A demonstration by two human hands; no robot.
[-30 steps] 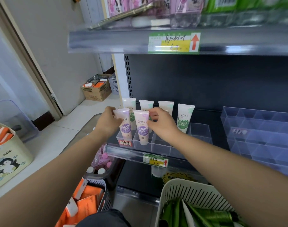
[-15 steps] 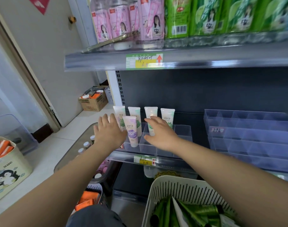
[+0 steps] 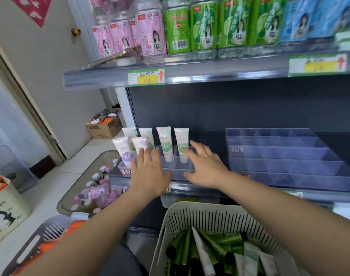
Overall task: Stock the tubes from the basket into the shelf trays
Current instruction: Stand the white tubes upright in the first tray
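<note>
Several white tubes stand upright in a small clear tray on the dark shelf: two purple-labelled tubes in front at the left and green-labelled tubes behind. My left hand hovers open in front of the tray's left side, fingers straight, covering part of the second purple tube. My right hand is open beside the rightmost green tube, holding nothing. A white slotted basket below holds several green and white tubes.
A larger clear compartment tray sits to the right on the same shelf. Bottles line the shelf above. A grey bin of bottles, a basket with orange packs, a penguin-print box and a cardboard box stand on the floor at left.
Both hands have let go of the purple tubes and drawn back from the tray with fingers spread. The view has tilted upward, showing more of the upper shelf.
</note>
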